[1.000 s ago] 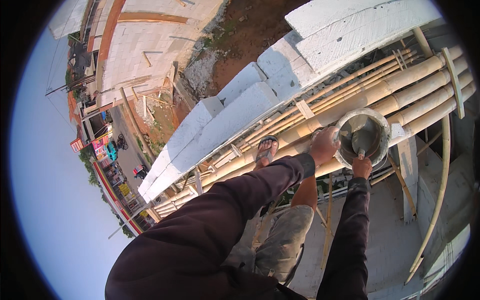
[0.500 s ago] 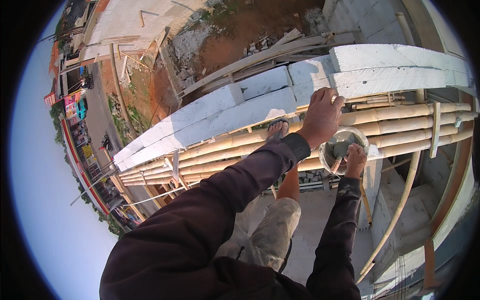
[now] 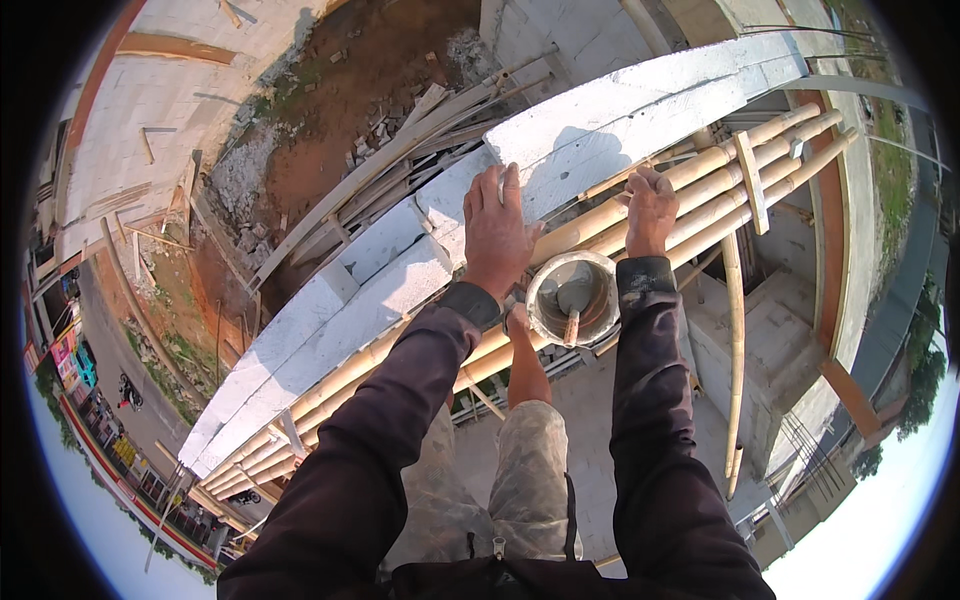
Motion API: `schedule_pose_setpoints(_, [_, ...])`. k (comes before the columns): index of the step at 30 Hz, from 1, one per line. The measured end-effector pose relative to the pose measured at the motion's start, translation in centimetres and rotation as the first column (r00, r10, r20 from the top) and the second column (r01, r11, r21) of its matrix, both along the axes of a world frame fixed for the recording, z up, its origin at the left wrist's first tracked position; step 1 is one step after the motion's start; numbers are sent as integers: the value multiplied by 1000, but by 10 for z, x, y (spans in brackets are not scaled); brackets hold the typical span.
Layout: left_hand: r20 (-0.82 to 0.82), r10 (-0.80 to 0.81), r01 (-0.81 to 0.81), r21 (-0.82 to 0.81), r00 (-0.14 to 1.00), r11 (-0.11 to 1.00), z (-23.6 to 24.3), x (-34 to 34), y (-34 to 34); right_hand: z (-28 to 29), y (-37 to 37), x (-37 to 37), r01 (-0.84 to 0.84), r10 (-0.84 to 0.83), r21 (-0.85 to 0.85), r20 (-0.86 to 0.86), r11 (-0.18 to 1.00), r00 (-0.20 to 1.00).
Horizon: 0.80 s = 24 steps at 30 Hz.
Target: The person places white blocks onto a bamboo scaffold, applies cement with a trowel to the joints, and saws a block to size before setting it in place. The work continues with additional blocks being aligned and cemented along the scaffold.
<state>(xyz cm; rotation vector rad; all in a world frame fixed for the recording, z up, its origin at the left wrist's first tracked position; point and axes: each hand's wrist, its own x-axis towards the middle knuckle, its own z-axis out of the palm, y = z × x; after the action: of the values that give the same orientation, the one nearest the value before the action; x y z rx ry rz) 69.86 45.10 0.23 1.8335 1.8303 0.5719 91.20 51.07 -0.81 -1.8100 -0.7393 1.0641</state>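
My left hand (image 3: 498, 232) rests on the white block wall (image 3: 400, 235), fingers stretched out at the step where the upper course begins. Over the bamboo poles (image 3: 700, 205), beside the wall's near face, my right hand (image 3: 651, 212) is closed with curled fingers. Whatever it may hold is hidden. Between and below my hands sits a round bucket (image 3: 540, 322) with grey mortar residue inside. A trowel (image 3: 572, 300) leans in the bucket, its wooden handle toward me; neither hand touches it.
My foot stands on the bamboo scaffold, left of the bucket. A short wooden crosspiece (image 3: 752, 183) lies over the poles at right. Beyond the wall, the ground (image 3: 330, 130) lies far below with rubble and planks. A slanting bamboo pole (image 3: 735, 360) stands at lower right.
My right hand has let go of the trowel and moved up out of the bucket toward the wall. My left hand has opened out flatter on the blocks. The whole view has turned.
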Motion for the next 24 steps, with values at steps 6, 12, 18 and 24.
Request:
schedule_pose_setpoints(6, [123,157,-139,-139,980,980,-12,14,3,-10,22,0,5,-7,-68,-33,998,999])
schedule_pose_setpoints(12, [262,197,-124,-271,945,955,-24,12,-8,-17,6,-11,9,-32,-177,-130,984,991])
schedule_pose_setpoints(18, [242,184,-126,-238,953,963,-32,-6,-6,-24,-14,-17,9,-60,-200,-251,980,966])
schedule_pose_setpoints(24, [178,101,-57,-238,979,970,-38,1,-5,-33,-16,-24,-3,-50,-232,-221,973,974])
